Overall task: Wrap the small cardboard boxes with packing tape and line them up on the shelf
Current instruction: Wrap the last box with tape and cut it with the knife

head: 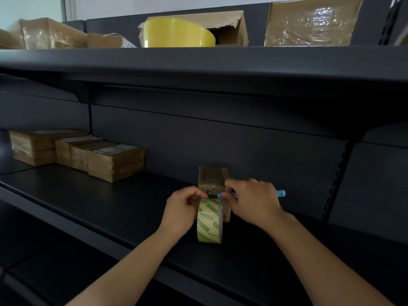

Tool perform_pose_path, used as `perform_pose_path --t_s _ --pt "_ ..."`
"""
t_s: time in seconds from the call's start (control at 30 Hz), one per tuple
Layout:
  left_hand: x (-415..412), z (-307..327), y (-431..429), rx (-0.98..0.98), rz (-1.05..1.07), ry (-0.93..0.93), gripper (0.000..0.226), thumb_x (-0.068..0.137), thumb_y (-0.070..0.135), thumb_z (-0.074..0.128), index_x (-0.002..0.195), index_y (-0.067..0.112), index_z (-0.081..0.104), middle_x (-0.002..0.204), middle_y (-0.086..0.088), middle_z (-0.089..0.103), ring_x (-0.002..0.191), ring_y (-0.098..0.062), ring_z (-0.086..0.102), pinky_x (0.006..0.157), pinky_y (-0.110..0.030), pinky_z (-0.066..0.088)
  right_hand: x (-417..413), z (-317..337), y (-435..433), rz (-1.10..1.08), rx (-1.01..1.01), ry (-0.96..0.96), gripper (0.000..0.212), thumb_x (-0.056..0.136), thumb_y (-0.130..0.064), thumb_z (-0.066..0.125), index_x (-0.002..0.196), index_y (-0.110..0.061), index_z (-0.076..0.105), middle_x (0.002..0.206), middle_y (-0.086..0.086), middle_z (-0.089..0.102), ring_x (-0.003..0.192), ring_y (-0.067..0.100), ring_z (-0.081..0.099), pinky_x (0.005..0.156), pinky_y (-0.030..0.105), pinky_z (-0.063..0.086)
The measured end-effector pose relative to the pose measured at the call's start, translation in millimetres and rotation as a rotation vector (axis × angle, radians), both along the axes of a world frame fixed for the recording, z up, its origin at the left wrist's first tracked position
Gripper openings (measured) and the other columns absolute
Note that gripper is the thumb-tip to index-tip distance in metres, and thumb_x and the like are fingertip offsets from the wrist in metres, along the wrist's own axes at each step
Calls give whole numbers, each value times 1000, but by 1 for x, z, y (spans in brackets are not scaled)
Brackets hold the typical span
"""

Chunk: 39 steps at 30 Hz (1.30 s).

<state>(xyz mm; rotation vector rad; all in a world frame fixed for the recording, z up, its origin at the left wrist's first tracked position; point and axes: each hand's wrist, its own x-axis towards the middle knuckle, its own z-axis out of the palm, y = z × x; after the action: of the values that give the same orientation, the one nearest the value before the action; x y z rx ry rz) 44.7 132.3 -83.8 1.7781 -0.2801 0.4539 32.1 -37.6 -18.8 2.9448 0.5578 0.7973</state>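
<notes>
Left hand (pixel 184 209) grips tape roll (pixel 209 224); right hand (pixel 254 200) holds blue tool (pixel 280 193) at small box (pixel 212 176) on shelf (pixel 110 206)

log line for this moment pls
phase: taping small box | left hand: holds tape roll | right hand: grips blue tool at box | shelf: wrapped boxes at left

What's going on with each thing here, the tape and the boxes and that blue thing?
small box: upright on the shelf, partly taped.
tape roll: on edge, against the box, left hand pinches it.
blue tool: gripped by right hand.
wrapped boxes: lined up at left, untouched.
yellow roll: on the top shelf, untouched.
</notes>
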Motion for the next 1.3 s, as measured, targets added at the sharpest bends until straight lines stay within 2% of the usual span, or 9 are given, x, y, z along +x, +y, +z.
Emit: perform_pose_path --t_s 0.2,0.33,0.47,0.6,0.7,0.83,1.0,1.13,1.3 --pt "1 1 1 19 -2 0 31 82 -9 61 74 19 70 78 -2 70 73 -9 65 63 -16 51 0 2 2 13 -110 -33 26 98 -49 40 95 -28 56 82 -5 61 78 18 61 60 29 36" --pt "2 1 1 13 -8 4 31 81 -8 63 74 21 70 78 0 70 73 -7 66 63 -15 51 -2 5 1 -44 55 -68 29 97 -51 39 97 -27 55 81 -5 59 76 17 59 61 28 38" --pt "5 1 -1 30 -17 2 32 81 -7 64 73 23 70 79 2 71 75 -9 67 67 -17 52 6 9 9 -89 209 91 36 89 -63 44 99 -28 47 88 -7 58 81 16 56 68 31 42" --pt "4 2 -2 40 -24 1 30 82 -8 63 75 20 71 80 -1 71 76 -13 68 67 -20 54 14 4 21 -86 299 141 38 84 -55 60 111 -30 51 100 -5 63 92 18 61 68 29 40" --pt "3 2 -2 55 -32 -3 29 82 -7 64 76 20 72 79 2 72 74 -8 68 66 -17 53 16 4 23 -99 323 133 38 82 -50 67 111 -30 53 93 -7 58 86 16 58 66 28 39" --pt "-3 -9 -4 115 -74 -33 31 80 -6 67 74 24 74 78 3 73 78 -11 69 74 -27 56 18 -2 22 -104 365 131 40 78 -50 69 107 -29 52 88 -7 57 80 15 57 64 28 43" --pt "-11 -5 -7 85 -52 -76 28 81 -7 65 74 20 71 73 8 70 69 2 65 65 -11 48 15 -5 17 -2 644 225 33 79 -42 71 98 -25 51 85 -8 58 78 12 59 66 29 48" --pt "-12 -3 -7 14 -51 -85 29 80 -7 67 74 20 73 76 4 73 74 -6 69 67 -16 52 5 -1 15 25 802 488 18 85 -38 67 87 -21 64 74 -1 62 63 9 57 54 23 44" --pt "-14 -2 -9 -38 -31 -106 27 77 -7 71 73 20 74 78 3 72 75 -8 69 70 -19 54 -1 2 12 -9 830 755 13 88 -29 63 80 -21 57 59 -4 49 52 8 45 45 22 31"
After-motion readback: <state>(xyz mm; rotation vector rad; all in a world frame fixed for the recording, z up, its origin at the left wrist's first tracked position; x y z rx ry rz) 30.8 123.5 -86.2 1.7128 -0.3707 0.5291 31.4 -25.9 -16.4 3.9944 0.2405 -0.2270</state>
